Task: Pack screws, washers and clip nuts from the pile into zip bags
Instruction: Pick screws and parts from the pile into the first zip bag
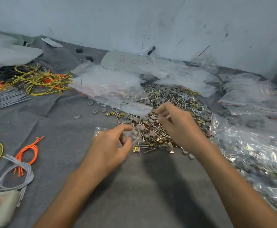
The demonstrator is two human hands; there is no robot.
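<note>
- Progress: a heap of filled zip bags [256, 155] lies at the right, with hardware showing through the plastic. A good part of the packing therefore appears done.
- Remaining: the pile [175, 97] of mixed screws, grey washers and brass-coloured clip nuts is still large. It lies on the grey cloth [60, 125] ahead of both hands, so much work is judged to remain.
- Bag in hand: the left hand [108, 148] pinches a small zip bag [132, 135] by its mouth at the near edge of the pile. A few pieces seem to be inside; the count cannot be read.
- Picking grip: the right hand [177, 125] hovers over the pile, its fingertips closed on what looks like a thin screw [156, 115].
- Supply: empty zip bags [104, 83] lie stacked beyond the pile, some overlapping its far-left edge.
- Strays: loose washers [95, 111] and a few clip nuts [114, 114] lie apart from the pile on the left.
- Surroundings: yellow-green wires [42, 79], orange cords [29, 149] and grey cords [19, 175] lie well to the left, clear of the work.
- Obstruction: the parts are intermingled, so each kind is likely to need sorting by touch. The overlapping empty bags hide part of the pile.
</note>
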